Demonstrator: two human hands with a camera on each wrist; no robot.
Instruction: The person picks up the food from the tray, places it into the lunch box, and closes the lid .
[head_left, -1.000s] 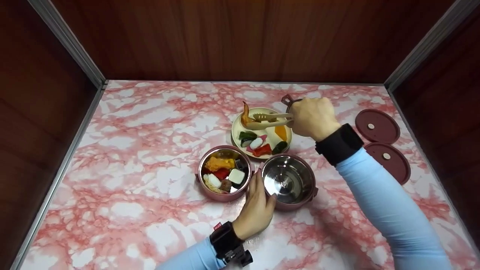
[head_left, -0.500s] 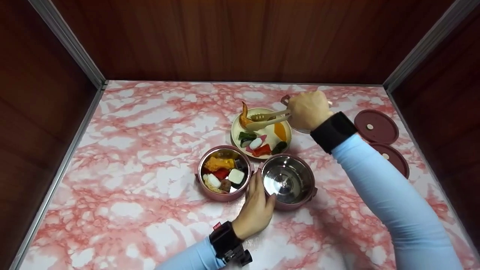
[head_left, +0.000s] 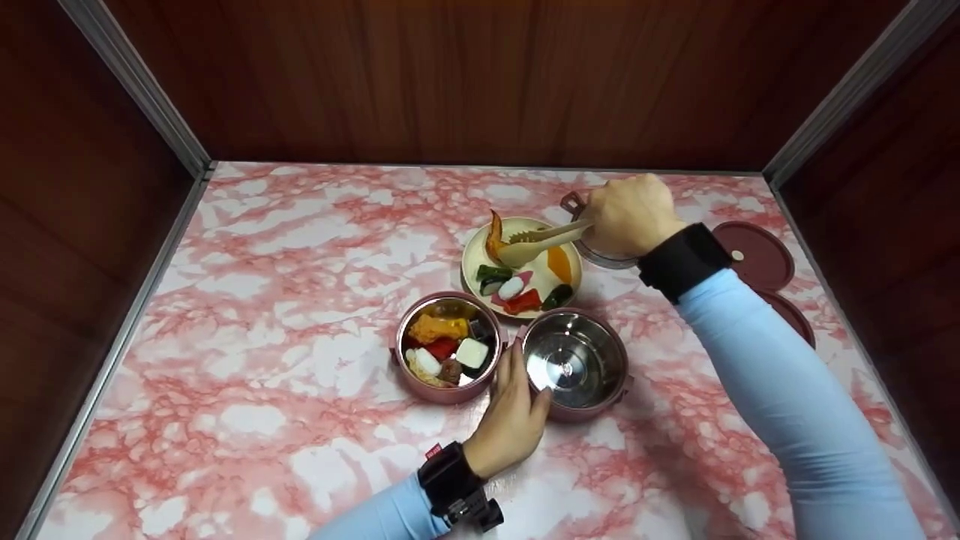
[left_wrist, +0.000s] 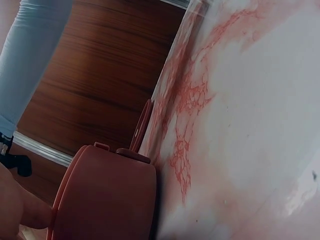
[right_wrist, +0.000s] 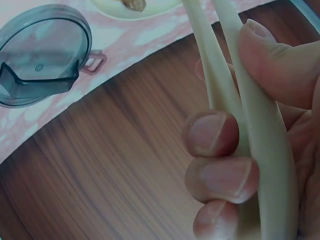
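Note:
My right hand (head_left: 630, 214) grips beige tongs (head_left: 551, 238) over the cream plate (head_left: 471, 281). In the right wrist view the thumb and curled fingers are wrapped round the tongs (right_wrist: 265, 165). Their tips are right at an orange-brown chicken wing (head_left: 494, 238) that stands up on the plate's left side. My left hand (head_left: 510, 420) rests against the near left side of a pink pot (head_left: 589, 412) with a bare steel inside. Its fingers lie straight beside the pot's handle, and its thumb touches the rim. The left wrist view shows this pot's outer wall (left_wrist: 107, 195).
A second pink pot (head_left: 416, 390) with mixed food pieces stands left of the first. Green, white, red and orange pieces lie on the plate. Partly under my right arm is a clear-topped lid (right_wrist: 42, 55). Two maroon lids (head_left: 761, 255) lie at the right.
My right hand shifts left, then back right, as the tongs' angle changes. The tongs' tips draw nearer each other beside the wing. My left hand and both pots stay put.

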